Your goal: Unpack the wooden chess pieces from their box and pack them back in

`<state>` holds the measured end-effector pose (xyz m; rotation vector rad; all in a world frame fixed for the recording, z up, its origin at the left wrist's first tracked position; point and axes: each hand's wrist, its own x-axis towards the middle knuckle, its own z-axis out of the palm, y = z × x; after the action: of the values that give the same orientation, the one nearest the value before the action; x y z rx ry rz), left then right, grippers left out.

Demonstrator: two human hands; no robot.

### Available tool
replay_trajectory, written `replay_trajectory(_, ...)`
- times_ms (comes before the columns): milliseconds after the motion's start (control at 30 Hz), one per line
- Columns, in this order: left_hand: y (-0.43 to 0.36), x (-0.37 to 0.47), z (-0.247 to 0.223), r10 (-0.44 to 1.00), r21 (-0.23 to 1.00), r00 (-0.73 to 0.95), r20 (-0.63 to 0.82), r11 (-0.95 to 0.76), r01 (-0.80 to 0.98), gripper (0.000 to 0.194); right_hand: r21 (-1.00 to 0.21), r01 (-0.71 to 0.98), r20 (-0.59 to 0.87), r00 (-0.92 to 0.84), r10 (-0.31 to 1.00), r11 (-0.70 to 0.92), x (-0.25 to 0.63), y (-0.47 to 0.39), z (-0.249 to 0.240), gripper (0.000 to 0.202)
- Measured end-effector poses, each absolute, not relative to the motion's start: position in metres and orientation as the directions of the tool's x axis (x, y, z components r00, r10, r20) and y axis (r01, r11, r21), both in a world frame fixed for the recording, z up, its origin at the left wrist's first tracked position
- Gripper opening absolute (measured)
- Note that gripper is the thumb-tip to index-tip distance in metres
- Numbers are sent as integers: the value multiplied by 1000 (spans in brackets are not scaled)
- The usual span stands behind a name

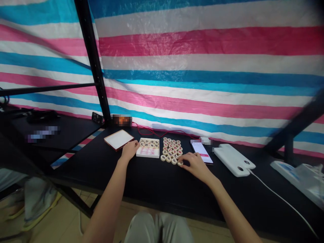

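Note:
A shallow white box stands on the black table with round xiangqi pieces in its far half; its near part shows a bare bottom with pink lines. My left hand has its fingers closed at the box's left edge. Right of the box, several more xiangqi pieces lie in rows, with red or black characters. At the near right corner of those rows, my right hand pinches one xiangqi piece between thumb and fingers.
A white-faced lid lies left of the box. Beyond my right hand are a lit phone, a white power bank-like device with a cable, and a power strip. A black frame post rises at left before striped sheeting.

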<state>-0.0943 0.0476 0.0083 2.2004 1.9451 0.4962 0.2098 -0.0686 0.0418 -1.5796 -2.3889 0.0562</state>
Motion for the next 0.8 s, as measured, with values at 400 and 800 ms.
replay_trajectory(400, 45, -93, 10, 988, 329, 72, 135, -113, 938, 35, 51, 911, 307, -405, 861, 410, 125, 1, 64, 20)
replay_trajectory(800, 47, -95, 5, 978, 338, 100, 182, -158, 928, 36, 237, 919, 255, -372, 892, 316, 83, 30, 41, 18)
